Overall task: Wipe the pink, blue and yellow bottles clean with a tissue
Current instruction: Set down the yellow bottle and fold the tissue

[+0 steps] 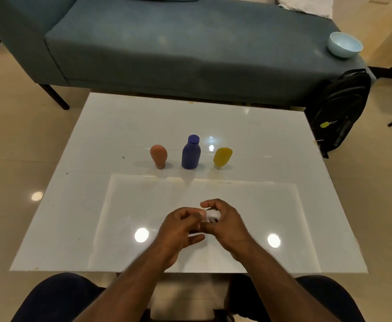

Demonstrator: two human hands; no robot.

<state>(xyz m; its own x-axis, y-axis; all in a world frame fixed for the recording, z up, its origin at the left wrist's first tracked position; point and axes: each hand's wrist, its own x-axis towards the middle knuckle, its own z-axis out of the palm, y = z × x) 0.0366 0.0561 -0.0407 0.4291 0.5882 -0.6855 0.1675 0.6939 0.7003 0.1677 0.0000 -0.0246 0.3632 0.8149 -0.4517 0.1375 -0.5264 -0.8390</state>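
Three bottles stand in a row at the middle of the white glossy table: a pink bottle on the left standing on its cap, a blue bottle in the centre, a yellow bottle on the right, also cap down. Nearer to me, above the table's front half, both hands meet around a small crumpled white tissue. My right hand curls its fingers round the tissue. My left hand pinches its left edge with thumb and fingertips. Both hands are well short of the bottles.
A grey-blue sofa stands behind the table, with a pale blue bowl on its right end. A black backpack leans by the table's far right corner. My knees show below the table's front edge.
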